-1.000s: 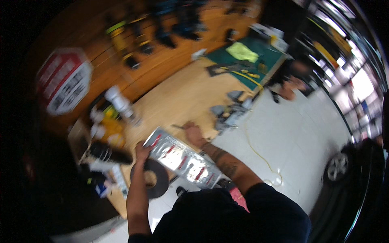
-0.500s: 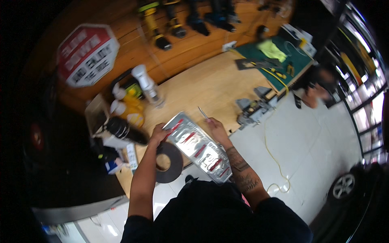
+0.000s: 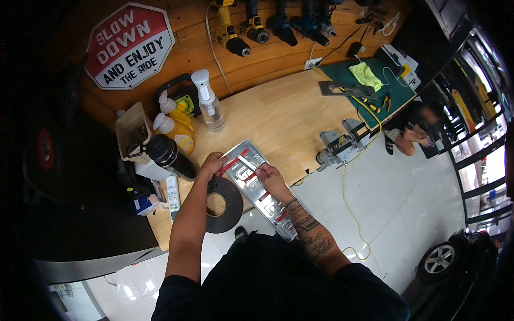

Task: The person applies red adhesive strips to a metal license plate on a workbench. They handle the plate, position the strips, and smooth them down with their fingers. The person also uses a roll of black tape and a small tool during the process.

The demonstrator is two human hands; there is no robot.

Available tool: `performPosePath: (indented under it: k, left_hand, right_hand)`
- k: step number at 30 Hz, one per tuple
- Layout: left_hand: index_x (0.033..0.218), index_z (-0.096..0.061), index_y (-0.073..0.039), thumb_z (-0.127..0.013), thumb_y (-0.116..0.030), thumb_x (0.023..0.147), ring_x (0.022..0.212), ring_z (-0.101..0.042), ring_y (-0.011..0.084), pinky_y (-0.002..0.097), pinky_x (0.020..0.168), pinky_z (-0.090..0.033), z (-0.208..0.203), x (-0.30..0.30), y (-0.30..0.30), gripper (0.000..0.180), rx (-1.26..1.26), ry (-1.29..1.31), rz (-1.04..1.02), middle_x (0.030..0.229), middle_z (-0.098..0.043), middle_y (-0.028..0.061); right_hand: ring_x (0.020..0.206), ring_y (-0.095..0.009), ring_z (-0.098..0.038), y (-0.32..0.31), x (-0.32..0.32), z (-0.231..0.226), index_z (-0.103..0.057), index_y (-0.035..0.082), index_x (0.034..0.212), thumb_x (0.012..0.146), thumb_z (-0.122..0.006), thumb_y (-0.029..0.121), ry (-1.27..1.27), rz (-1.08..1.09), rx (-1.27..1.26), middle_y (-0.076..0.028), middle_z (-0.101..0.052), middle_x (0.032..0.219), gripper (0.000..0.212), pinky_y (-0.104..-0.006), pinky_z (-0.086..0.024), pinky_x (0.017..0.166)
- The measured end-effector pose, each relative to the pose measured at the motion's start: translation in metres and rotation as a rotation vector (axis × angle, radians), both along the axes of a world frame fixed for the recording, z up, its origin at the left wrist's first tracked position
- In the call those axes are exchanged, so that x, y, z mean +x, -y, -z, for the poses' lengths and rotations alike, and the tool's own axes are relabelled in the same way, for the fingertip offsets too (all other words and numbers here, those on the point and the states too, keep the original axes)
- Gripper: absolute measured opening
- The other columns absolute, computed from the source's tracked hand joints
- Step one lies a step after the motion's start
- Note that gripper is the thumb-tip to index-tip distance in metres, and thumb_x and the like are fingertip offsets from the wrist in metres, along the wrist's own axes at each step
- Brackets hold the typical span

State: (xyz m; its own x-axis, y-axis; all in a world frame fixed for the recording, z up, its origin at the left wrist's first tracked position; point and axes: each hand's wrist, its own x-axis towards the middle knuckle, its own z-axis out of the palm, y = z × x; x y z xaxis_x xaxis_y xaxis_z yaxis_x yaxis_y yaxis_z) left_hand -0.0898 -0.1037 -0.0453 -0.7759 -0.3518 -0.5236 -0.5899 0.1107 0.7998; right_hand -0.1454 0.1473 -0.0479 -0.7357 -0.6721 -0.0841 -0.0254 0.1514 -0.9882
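A silver embossed number plate (image 3: 256, 193) with several red strips across its face slants in front of me, its far end over the workbench. My left hand (image 3: 213, 164) is closed on its far left edge, by a long red strip (image 3: 234, 162). My right hand (image 3: 272, 179) pinches a slim, flat, silver-white tool (image 3: 247, 164), which lies over the plate next to that strip; its exact kind I cannot tell. Beside my left forearm, a wide black roll of tape (image 3: 232, 207) sits at the bench's near edge.
On the wooden workbench (image 3: 273, 112) stand a clear spray bottle (image 3: 213, 109), yellow pump bottles (image 3: 182, 134) and a black flask (image 3: 170, 155). A vise (image 3: 341, 145) is at the right edge, with a yellow cord (image 3: 347, 200) hanging down. Someone crouches (image 3: 412, 134) at far right.
My right hand has moved left, bringing the slim tool from beside the plate to over its far end. My left hand keeps its hold on the plate. The view has steadied and shifted.
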Motion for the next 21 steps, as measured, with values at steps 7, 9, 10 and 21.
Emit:
performPosePath:
  k: [7, 9, 10, 21]
  left_hand:
    - [0.093, -0.068, -0.001, -0.067, -0.028, 0.091, 0.044, -0.045, 0.0114, 0.0311, 0.042, -0.036, 0.001, -0.003, -0.001, 0.027, -0.033, -0.030, 0.014, 0.058, -0.054, 0.0023]
    - [0.092, -0.068, -0.001, -0.067, -0.027, 0.090, 0.043, -0.044, 0.0113, 0.0313, 0.041, -0.035, 0.001, -0.002, -0.001, 0.027, -0.041, -0.020, 0.024, 0.056, -0.053, 0.0020]
    - [0.091, -0.068, 0.000, -0.067, -0.027, 0.090, 0.042, -0.043, 0.0113, 0.0314, 0.041, -0.035, 0.001, -0.001, -0.001, 0.026, -0.045, -0.016, 0.029, 0.055, -0.052, 0.0018]
    - [0.095, -0.068, 0.003, -0.067, -0.024, 0.090, 0.045, -0.046, 0.0147, 0.0337, 0.044, -0.038, 0.008, 0.001, 0.004, 0.027, -0.072, -0.072, 0.047, 0.060, -0.057, 0.0061]
  right_hand:
    - [0.067, -0.020, -0.057, 0.002, 0.003, 0.008, -0.060, 0.003, 0.095, 0.096, -0.055, 0.018, -0.213, 0.117, 0.109, -0.008, -0.059, 0.070, 0.015, -0.0339, -0.047, 0.064]
    - [0.068, -0.028, -0.063, 0.003, 0.013, -0.004, -0.060, 0.004, 0.097, 0.095, -0.056, 0.020, -0.458, 0.092, 0.297, -0.016, -0.063, 0.071, 0.016, -0.0385, -0.049, 0.064]
    - [0.076, -0.035, -0.065, 0.007, 0.018, -0.010, -0.060, 0.007, 0.096, 0.095, -0.054, 0.023, -0.445, 0.072, 0.396, -0.022, -0.063, 0.076, 0.017, -0.0447, -0.050, 0.066]
    - [0.066, -0.039, -0.064, 0.021, 0.037, -0.012, -0.058, 0.010, 0.097, 0.095, -0.049, 0.026, -0.673, 0.031, 0.566, -0.018, -0.064, 0.070, 0.018, -0.0514, -0.049, 0.058]
